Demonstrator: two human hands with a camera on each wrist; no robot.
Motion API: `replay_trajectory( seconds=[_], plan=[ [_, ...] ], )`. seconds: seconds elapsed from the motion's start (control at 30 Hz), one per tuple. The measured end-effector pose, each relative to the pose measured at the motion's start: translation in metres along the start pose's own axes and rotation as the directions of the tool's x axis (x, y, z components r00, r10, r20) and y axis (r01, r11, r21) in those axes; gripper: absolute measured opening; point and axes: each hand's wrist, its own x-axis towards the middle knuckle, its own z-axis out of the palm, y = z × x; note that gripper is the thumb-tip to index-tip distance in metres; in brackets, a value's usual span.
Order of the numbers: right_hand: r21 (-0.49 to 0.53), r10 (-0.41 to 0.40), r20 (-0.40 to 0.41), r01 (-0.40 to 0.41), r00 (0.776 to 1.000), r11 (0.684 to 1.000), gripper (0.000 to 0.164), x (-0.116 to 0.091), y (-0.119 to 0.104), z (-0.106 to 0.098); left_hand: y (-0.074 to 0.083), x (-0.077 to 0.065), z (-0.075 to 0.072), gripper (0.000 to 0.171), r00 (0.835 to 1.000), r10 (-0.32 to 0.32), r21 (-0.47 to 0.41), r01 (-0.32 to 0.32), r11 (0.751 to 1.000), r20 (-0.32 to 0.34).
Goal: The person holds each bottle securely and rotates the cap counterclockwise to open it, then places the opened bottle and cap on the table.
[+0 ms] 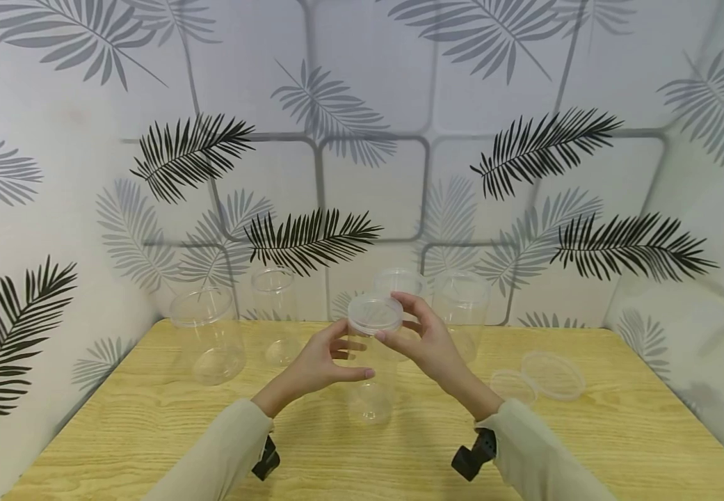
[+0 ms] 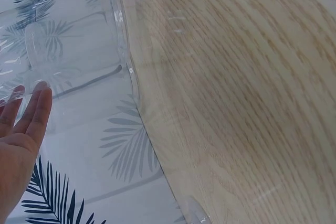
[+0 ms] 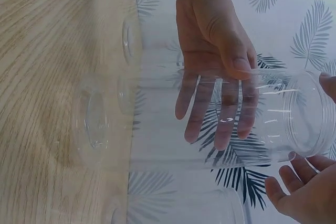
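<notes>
A tall clear plastic jar [image 1: 371, 379] stands upright on the table in front of me. My left hand [image 1: 318, 358] holds its side, thumb at the near side and fingers behind the wall, which show through the plastic in the right wrist view. On the jar's mouth sits a clear round lid [image 1: 375, 314]. Thumb and fingers of my right hand [image 1: 427, 341] pinch the lid's edge from the right. In the right wrist view the jar [image 3: 157, 124] appears sideways, with the right hand [image 3: 307, 190] at its lidded end.
A wide clear jar [image 1: 208, 341] and a narrower one [image 1: 275, 320] stand at the back left. Behind my right hand are another jar [image 1: 462, 313] and a partly hidden one [image 1: 399, 280]. Two loose lids, one small [image 1: 512, 386] and one large [image 1: 552, 376], lie on the wooden table [image 1: 624, 431].
</notes>
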Motion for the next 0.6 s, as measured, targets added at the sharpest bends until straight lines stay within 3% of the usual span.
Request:
replay_trajectory(
  seconds=[0.17, 0.4, 0.6],
  plan=[
    [0.024, -0.043, 0.058, 0.041, 0.997, 0.999, 0.061, 0.001, 0.001, -0.004, -0.023, 0.005, -0.001, 0.073, 1.0, 0.019, 0.01, -0.019, 1.0, -0.004],
    [0.18, -0.07, 0.239, 0.026, 0.968, 0.983, 0.059, 0.007, 0.005, -0.015, -0.021, 0.004, -0.002, 0.072, 1.0, 0.009, -0.001, -0.009, 1.0, 0.025],
    [0.228, -0.115, 0.316, 0.042, 0.942, 0.973, 0.058, 0.011, 0.008, -0.021, -0.018, 0.002, -0.003, 0.07, 0.998, 0.003, -0.036, -0.001, 0.999, 0.068]
  ],
)
